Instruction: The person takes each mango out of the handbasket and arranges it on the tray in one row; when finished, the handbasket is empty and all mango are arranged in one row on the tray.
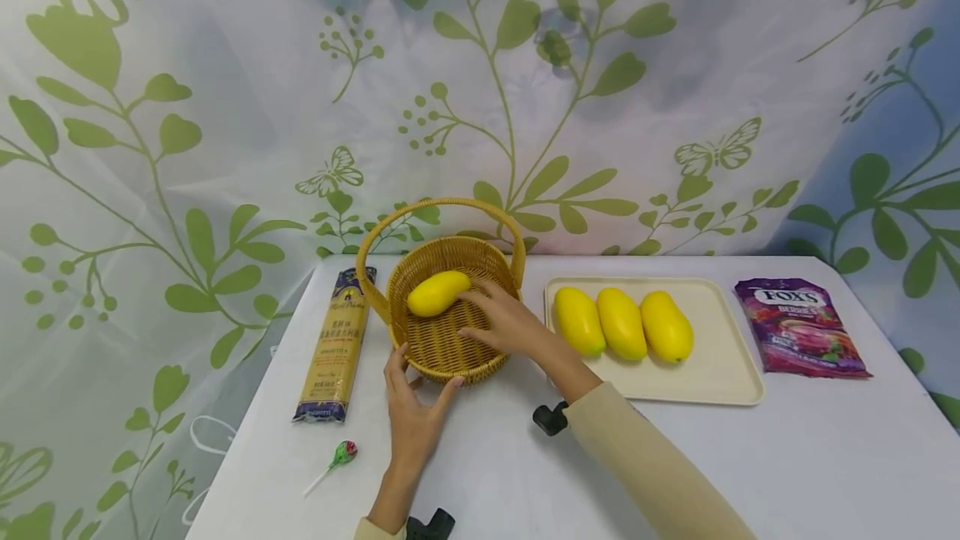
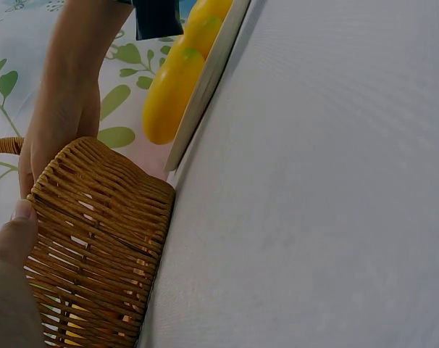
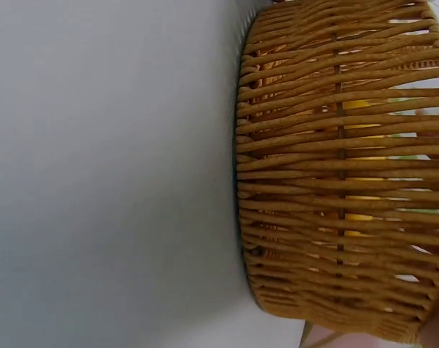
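Observation:
A wicker basket (image 1: 450, 340) with a tall arched handle stands mid-table, and one yellow mango (image 1: 438, 293) lies inside it. At the basket's near left side my left hand (image 1: 416, 419) holds the rim, thumb and fingers spread apart along it. In the left wrist view the thumb (image 2: 15, 235) lies against the woven rim. My right hand (image 1: 506, 319) reaches over the right rim into the basket, its fingers extended and fingertips right at the mango's right end. Through the weave in the right wrist view, bits of yellow (image 3: 358, 221) show.
On the right, a cream tray (image 1: 720, 357) bears three more mangoes (image 1: 621, 323). Beyond it lies a purple Fox's candy bag (image 1: 802, 327). A spaghetti packet (image 1: 333, 348) lies left of the basket, with a lollipop (image 1: 343, 453) nearer the front. A leaf-patterned curtain (image 1: 480, 107) hangs behind.

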The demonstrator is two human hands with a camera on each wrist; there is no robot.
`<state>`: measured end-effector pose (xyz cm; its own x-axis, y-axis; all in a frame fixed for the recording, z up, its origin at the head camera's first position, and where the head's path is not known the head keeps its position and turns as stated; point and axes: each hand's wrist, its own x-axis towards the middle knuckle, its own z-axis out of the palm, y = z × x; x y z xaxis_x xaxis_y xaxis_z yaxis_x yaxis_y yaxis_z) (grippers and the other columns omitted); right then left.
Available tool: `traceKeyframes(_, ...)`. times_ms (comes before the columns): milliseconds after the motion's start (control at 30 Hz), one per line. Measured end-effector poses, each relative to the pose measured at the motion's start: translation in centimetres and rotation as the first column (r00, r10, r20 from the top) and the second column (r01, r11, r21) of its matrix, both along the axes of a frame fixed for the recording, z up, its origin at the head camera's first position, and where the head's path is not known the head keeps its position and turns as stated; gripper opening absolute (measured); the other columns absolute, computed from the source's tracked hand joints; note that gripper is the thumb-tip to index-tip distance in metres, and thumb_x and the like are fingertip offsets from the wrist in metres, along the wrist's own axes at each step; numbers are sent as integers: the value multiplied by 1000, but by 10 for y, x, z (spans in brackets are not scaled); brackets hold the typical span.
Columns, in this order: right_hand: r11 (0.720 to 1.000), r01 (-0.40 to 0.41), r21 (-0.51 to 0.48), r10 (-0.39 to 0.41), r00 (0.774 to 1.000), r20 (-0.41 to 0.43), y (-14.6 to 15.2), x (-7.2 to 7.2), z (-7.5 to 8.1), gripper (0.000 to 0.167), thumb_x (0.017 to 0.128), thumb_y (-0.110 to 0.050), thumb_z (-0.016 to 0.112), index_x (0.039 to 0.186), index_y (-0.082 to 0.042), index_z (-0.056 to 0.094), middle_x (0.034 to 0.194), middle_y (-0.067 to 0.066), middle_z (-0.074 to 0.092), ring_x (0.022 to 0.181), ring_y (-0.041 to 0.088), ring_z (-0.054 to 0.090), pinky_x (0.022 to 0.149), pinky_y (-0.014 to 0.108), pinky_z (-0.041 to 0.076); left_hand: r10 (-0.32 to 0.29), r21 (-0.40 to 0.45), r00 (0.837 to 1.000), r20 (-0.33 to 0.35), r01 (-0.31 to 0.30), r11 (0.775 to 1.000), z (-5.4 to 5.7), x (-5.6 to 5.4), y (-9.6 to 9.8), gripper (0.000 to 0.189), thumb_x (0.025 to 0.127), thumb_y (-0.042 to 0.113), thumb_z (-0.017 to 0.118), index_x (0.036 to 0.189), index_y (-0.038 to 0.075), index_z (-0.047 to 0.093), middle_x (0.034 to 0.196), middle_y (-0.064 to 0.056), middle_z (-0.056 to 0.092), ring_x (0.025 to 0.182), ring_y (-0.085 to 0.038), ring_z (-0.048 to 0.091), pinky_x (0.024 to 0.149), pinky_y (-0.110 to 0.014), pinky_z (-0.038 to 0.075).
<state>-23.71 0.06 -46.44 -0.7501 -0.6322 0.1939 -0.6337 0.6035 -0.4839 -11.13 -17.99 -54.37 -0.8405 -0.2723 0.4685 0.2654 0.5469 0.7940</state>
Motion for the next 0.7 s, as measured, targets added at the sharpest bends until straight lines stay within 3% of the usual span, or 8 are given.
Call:
traceKeyframes(133, 1000, 1, 23, -1, 1000, 24, -13, -10, 2, 64, 91, -43, 68, 146, -19, 46, 158, 15, 29, 142, 35, 36, 110, 52, 42, 3, -7, 1000, 3, -3, 1000, 1, 0, 0, 98, 76, 34, 85, 151, 9, 27, 149, -18, 36, 131, -32, 45, 88, -45, 55)
traceKeyframes(300, 1000, -4, 23, 3, 998, 56, -29, -23, 1, 63, 91, -40, 69, 146, -19, 47, 160, 15, 24, 144, 38, 31, 113, 55, 36, 10, -1, 1000, 18, -10, 1000, 1, 1, 0, 98, 77, 36, 84, 152, 15, 26, 150, -17, 35, 132, -31, 45, 90, -44, 55)
traceKeyframes(467, 999, -27, 45, 22, 993, 112, -42, -30, -3, 66, 91, -40, 68, 149, -21, 42, 161, 15, 22, 146, 41, 23, 115, 58, 32, 13, -10, 1000, 11, -13, 1000, 2, 1, 0, 96, 77, 34, 84, 151, 10, 27, 150, -18, 35, 132, -33, 45, 89, -46, 55)
traceKeyframes(700, 996, -26, 81, 15, 990, 137, -52, -33, -9, 76, 90, -40, 70, 154, -28, 32, 157, 15, 22, 145, 38, 24, 109, 55, 41, 11, -13, 1000, 0, -11, 1000, 3, 1, 1, 94, 79, 32, 83, 151, 11, 27, 154, -13, 32, 132, -34, 45, 89, -46, 55)
